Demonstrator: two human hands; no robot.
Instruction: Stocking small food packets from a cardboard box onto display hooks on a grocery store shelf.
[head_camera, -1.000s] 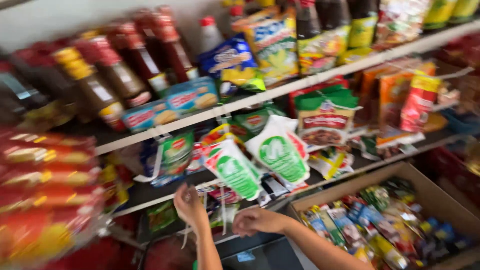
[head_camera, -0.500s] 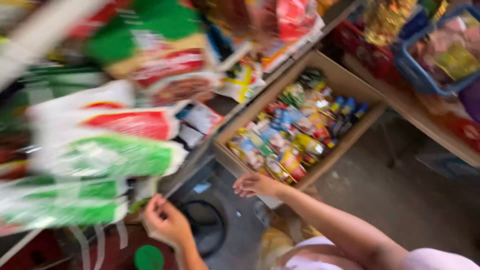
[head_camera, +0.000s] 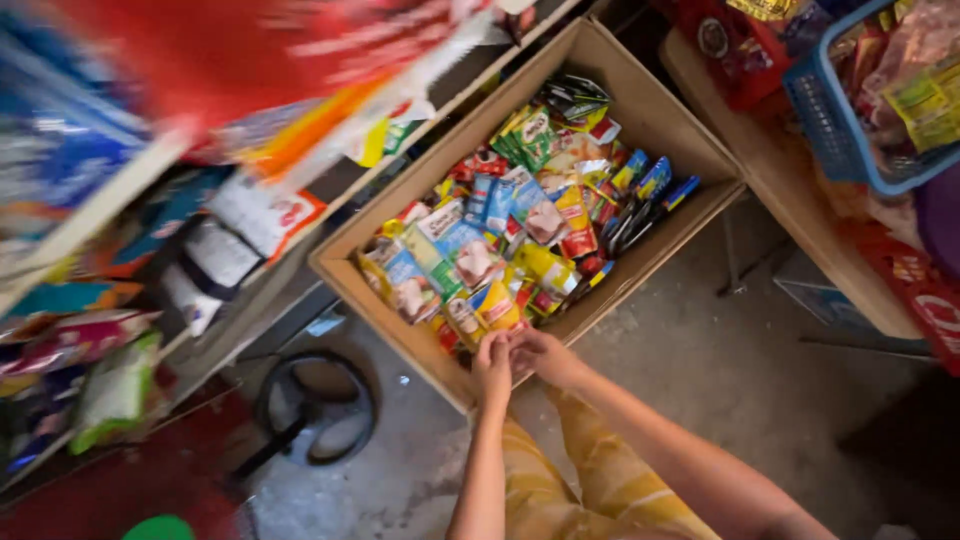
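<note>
I look down on both hands meeting at the near rim of a cardboard box (head_camera: 655, 110) that sits on the concrete floor (head_camera: 700, 370). My left hand (head_camera: 492, 365) and right hand (head_camera: 545, 355) touch each other there, fingers curled in close together over the box edge; whether they pinch a small packet between them I cannot tell, since the fingertips hide each other. Just beyond them lies a yellow sachet (head_camera: 497, 305), the nearest of the sachets (head_camera: 500, 215) that fill the box in loose overlapping rows, blue, green, red and yellow, laid flat so their faces show. The box is tilted against the shelf unit (head_camera: 250, 300) on the left, which puts its open top toward me and within easy reach. Bagged goods hang blurred along the shelves at far left. On the right a wooden bench (head_camera: 800, 220) carries a blue plastic basket (head_camera: 840, 120) of more packets. A black ring-shaped stand (head_camera: 315, 405) rests on the floor at near left.
</note>
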